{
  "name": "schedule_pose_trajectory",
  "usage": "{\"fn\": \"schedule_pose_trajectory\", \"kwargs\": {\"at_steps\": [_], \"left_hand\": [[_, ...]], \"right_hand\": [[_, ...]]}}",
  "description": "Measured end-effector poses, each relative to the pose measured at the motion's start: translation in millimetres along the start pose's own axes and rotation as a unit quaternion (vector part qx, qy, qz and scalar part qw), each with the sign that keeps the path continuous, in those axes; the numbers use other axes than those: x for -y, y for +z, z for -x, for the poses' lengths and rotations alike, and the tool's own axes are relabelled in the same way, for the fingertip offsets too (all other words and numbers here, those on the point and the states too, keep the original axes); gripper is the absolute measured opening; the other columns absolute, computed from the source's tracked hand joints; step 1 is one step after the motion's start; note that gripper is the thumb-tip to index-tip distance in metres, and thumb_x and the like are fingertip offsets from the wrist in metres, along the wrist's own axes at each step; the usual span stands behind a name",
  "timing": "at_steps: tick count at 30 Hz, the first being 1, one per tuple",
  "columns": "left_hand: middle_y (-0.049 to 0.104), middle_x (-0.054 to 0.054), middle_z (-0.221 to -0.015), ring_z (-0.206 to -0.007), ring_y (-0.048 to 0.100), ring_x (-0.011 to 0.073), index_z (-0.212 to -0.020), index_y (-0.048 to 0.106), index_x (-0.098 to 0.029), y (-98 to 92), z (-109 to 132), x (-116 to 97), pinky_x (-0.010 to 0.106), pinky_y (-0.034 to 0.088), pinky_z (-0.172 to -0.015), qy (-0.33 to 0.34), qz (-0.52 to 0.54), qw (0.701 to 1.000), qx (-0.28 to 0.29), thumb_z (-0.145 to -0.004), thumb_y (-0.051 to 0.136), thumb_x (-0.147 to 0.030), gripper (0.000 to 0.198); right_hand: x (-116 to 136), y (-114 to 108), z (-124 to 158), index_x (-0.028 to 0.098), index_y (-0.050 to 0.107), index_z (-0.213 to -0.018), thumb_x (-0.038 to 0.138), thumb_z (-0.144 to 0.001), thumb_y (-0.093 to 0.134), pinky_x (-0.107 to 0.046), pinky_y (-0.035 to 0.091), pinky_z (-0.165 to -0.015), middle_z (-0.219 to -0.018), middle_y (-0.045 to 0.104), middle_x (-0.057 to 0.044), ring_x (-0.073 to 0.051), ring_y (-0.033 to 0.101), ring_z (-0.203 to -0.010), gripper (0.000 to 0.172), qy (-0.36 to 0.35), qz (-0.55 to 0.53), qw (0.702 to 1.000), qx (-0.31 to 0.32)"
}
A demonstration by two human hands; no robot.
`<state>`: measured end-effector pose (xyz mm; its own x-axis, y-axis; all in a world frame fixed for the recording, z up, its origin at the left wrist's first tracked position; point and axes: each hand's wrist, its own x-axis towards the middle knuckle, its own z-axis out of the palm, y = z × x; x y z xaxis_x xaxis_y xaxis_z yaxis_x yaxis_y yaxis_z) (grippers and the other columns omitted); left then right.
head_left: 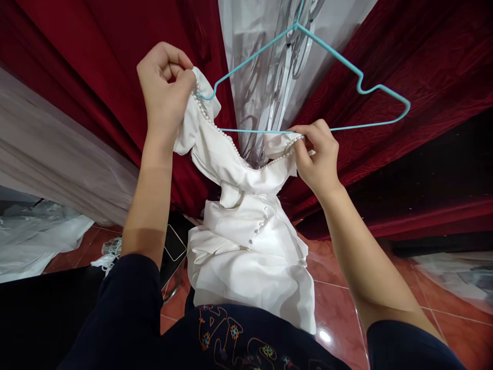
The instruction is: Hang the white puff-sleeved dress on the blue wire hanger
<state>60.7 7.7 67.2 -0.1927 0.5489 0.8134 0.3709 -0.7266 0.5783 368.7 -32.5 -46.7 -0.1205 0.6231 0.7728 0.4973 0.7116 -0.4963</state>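
Observation:
A white dress [246,226] with a pearl-beaded neckline and a slanting row of small buttons hangs down in front of me. My left hand [165,85] pinches its left shoulder, where the end of a light blue wire hanger [262,49] goes into the fabric. Lower and to the right, my right hand [318,154] grips the other beaded shoulder edge, close to the hanger's bottom bar. The hanger's right arm sticks out bare above that hand. The skirt is bunched in folds near my body.
Dark red curtains [177,46] and white drapes [246,31] stand behind, with a white scrollwork metal frame [287,72] between them. A phone-like rectangle [175,242] lies on a black surface at left. White tulle [38,236] spreads over the red tiled floor [335,298].

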Motion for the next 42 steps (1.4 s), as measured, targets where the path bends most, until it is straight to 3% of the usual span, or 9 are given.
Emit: {"fn": "schedule_pose_trajectory", "kwargs": {"at_steps": [3,8,11,14,15,19,24,32,42], "left_hand": [[0.059,-0.005,-0.067,-0.059,0.048,0.008,-0.071,0.065,-0.02,11.8,-3,-7,0.027,0.04,-0.054,0.006,-0.073,0.996,0.043,-0.07,0.071,0.022,0.043],[0.068,-0.001,-0.089,-0.083,0.069,0.0146,-0.106,0.071,-0.019,12.6,-11,3,0.027,0.056,-0.062,-0.17,-0.063,0.971,0.159,-0.087,0.083,-0.005,0.026],[0.07,-0.002,-0.106,-0.104,0.068,0.016,-0.105,0.067,-0.022,17.8,-1,3,0.033,0.063,-0.085,-0.023,-0.115,0.986,0.114,-0.081,0.092,-0.007,0.038],[0.065,-0.003,-0.104,-0.091,0.065,0.0124,-0.102,0.064,-0.026,36.2,31,-11,0.032,0.059,-0.08,0.147,-0.138,0.977,0.075,-0.095,0.081,-0.014,0.022],[0.065,-0.002,-0.102,-0.087,0.064,0.0135,-0.098,0.063,-0.027,44.1,44,-17,0.033,0.059,-0.077,0.176,-0.124,0.967,0.135,-0.095,0.077,-0.012,0.02],[0.073,0.001,-0.11,-0.106,0.068,0.0207,-0.103,0.066,-0.025,71.0,94,-30,0.038,0.053,-0.097,0.096,-0.144,0.937,0.302,-0.102,0.052,-0.008,0.022],[0.078,0.0,-0.105,-0.102,0.071,0.0212,-0.105,0.071,-0.022,76.6,113,-26,0.037,0.048,-0.096,0.067,-0.177,0.944,0.271,-0.101,0.051,-0.008,0.024],[0.079,0.0,-0.094,-0.085,0.073,0.0196,-0.098,0.077,-0.022,61.4,99,-29,0.038,0.055,-0.092,0.04,-0.156,0.95,0.266,-0.093,0.057,-0.003,0.028],[0.081,0.002,-0.098,-0.09,0.076,0.019,-0.102,0.08,-0.021,63.6,99,-29,0.031,0.06,-0.082,0.0,-0.112,0.95,0.291,-0.094,0.055,-0.002,0.033]], "right_hand": [[0,1,-1,0.024,0.072,-0.106,0.045,-0.104,0.047,-0.033,0.052,-0.075,-0.09,0.058,-0.005,-0.017,0.058,-0.083,0.034,-0.01,0.004,1.0,-0.009],[-5,0,-1,0.025,0.07,-0.104,0.047,-0.104,0.044,-0.037,0.054,-0.078,-0.091,0.059,-0.006,-0.02,0.06,-0.084,0.034,-0.013,0.042,0.999,-0.02],[-6,0,0,0.026,0.068,-0.105,0.049,-0.105,0.041,-0.038,0.056,-0.079,-0.093,0.059,-0.007,-0.021,0.06,-0.086,0.036,-0.009,0.058,0.998,-0.016],[-6,4,0,0.026,0.068,-0.105,0.049,-0.105,0.04,-0.039,0.056,-0.076,-0.093,0.059,-0.007,-0.021,0.06,-0.087,0.036,-0.004,0.054,0.998,-0.025],[-7,6,0,0.026,0.068,-0.106,0.049,-0.105,0.041,-0.04,0.056,-0.077,-0.094,0.059,-0.007,-0.021,0.06,-0.087,0.036,-0.003,0.049,0.998,-0.027],[-10,9,2,0.03,0.07,-0.11,0.046,-0.105,0.041,-0.043,0.057,-0.083,-0.096,0.062,-0.007,-0.022,0.061,-0.091,0.033,-0.008,0.032,0.999,-0.035],[-14,-3,11,0.032,0.065,-0.135,0.029,-0.1,0.042,-0.047,0.058,-0.094,-0.119,0.064,-0.009,-0.025,0.065,-0.112,0.041,-0.071,0.052,0.996,-0.005],[-45,-79,-3,0.024,0.073,-0.101,0.022,-0.087,0.067,-0.045,0.051,-0.084,-0.098,0.06,-0.011,-0.029,0.061,-0.094,0.015,-0.038,0.107,0.937,-0.33],[17,-92,-86,0.024,0.068,-0.081,0.016,-0.078,0.076,-0.039,0.052,-0.071,-0.088,0.07,-0.007,-0.02,0.067,-0.081,0.012,0.046,0.118,0.98,-0.152]]}}
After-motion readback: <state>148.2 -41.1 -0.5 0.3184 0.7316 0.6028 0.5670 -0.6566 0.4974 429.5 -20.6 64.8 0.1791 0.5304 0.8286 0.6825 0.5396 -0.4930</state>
